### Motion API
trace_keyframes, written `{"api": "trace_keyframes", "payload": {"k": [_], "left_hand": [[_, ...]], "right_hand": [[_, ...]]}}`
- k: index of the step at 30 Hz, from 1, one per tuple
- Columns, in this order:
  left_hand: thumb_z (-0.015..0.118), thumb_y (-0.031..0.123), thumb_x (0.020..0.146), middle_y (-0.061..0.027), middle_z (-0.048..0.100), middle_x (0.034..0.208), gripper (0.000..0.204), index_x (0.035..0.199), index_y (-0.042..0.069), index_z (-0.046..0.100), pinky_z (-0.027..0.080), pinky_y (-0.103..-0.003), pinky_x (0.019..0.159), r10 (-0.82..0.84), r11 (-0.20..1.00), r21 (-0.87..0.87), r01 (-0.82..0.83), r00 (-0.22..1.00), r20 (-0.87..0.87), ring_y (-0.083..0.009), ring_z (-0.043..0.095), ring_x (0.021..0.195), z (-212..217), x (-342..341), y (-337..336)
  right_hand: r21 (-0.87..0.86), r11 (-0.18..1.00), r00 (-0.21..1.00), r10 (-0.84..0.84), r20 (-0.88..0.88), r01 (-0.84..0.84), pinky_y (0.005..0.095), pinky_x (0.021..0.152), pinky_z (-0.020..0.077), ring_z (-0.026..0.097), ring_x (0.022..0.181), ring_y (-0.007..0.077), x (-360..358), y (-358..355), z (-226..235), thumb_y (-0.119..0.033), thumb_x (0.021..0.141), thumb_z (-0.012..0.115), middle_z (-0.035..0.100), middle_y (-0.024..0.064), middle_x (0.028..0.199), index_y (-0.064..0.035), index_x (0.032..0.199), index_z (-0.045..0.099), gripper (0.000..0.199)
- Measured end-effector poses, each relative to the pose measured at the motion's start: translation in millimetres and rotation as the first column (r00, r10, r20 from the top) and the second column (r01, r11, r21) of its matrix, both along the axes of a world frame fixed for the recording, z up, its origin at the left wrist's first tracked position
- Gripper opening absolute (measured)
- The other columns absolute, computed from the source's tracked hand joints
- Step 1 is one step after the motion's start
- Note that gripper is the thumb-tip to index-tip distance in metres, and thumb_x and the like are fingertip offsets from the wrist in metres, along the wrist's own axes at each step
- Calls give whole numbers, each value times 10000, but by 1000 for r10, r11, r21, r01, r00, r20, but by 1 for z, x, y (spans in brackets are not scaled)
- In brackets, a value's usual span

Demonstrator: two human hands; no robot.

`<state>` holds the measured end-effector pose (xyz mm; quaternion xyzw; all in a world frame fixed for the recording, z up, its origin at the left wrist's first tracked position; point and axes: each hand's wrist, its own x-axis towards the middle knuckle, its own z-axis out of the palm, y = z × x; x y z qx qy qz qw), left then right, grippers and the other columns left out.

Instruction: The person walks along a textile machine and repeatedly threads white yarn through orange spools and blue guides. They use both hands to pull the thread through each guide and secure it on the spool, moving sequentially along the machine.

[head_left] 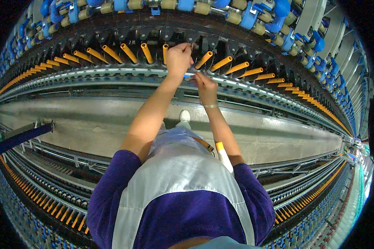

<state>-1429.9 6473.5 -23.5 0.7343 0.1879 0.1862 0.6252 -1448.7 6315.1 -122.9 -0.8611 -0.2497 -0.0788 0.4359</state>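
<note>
The left hand point(178, 58) pinches closed at the row of orange plastic bobbin tubes point(147, 53). The right hand point(205, 85) rests just below, fingers curled; any hold cannot be told.

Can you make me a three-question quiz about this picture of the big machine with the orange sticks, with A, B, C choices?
1. Where are both hands?
A. at the row of orange tube-shaped bobbins
B. on the floor
C. in a pocket

2. What colour are the person's sleeves?
A. red
B. purple
C. yellow

3. How is the left hand?
A. flat and open
B. waving
C. curled with the fingers pinched together

Answers:
A, the left hand and right hand reach up to the orange tube-shaped bobbins.
B, the short sleeves are purple.
C, its fingers are bunched at the bobbin row; whether it holds anything is too small to see.
</note>
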Motion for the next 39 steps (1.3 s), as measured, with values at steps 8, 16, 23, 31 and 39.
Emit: {"api": "trace_keyframes", "payload": {"k": [8, 16, 23, 31, 39], "left_hand": [[429, 223, 979, -63, 604, 615, 373, 1338, 126, 464, 442, -280, 421, -131, 959, -272, 78, 974, -184, -114, 573, 469, -113, -30, -9], [505, 161, 949, -63, 630, 759, 588, 1462, 209, 222, 452, -277, 488, -244, 965, -172, 196, 914, -325, -106, 553, 550, -159, -41, -10], [510, 123, 939, -59, 630, 743, 693, 1483, 259, 103, 482, -293, 560, -433, 812, -511, 281, 877, -207, -112, 559, 594, -148, -46, 8], [567, 110, 891, -60, 602, 683, 736, 1477, 228, 136, 481, -263, 478, -437, 816, -473, 333, 891, -126, -117, 573, 547, -168, -35, 8], [553, 149, 909, -72, 607, 695, 711, 1476, 211, 128, 507, -288, 508, -393, 915, -225, 336, 870, -297, -142, 591, 554, -171, -29, 5]], "right_hand": [[207, 973, 973, -54, -226, 102, 252, 620, 537, 658, 692, 154, -25, -19, 61, -88, 918, 542, 692, 88, 830, 21, 1005, 648, 176], [91, 983, 970, -136, -202, 157, 281, 589, 488, 616, 622, 178, -60, -36, 89, -46, 893, 524, 665, 99, 781, 8, 940, 628, 127], [132, 988, 992, -66, -111, 81, 238, 553, 485, 630, 636, 130, -32, -22, 30, -76, 922, 528, 648, 74, 776, 12, 967, 632, 143], [58, 997, 995, -46, -89, 51, 224, 552, 488, 633, 653, 119, -30, -21, 24, -59, 919, 530, 647, 79, 788, 10, 984, 631, 138], [92, 995, 998, 46, 39, -49, 223, 529, 479, 629, 622, 119, -10, -4, 31, -67, 919, 534, 660, 70, 765, -4, 989, 636, 139]]}}
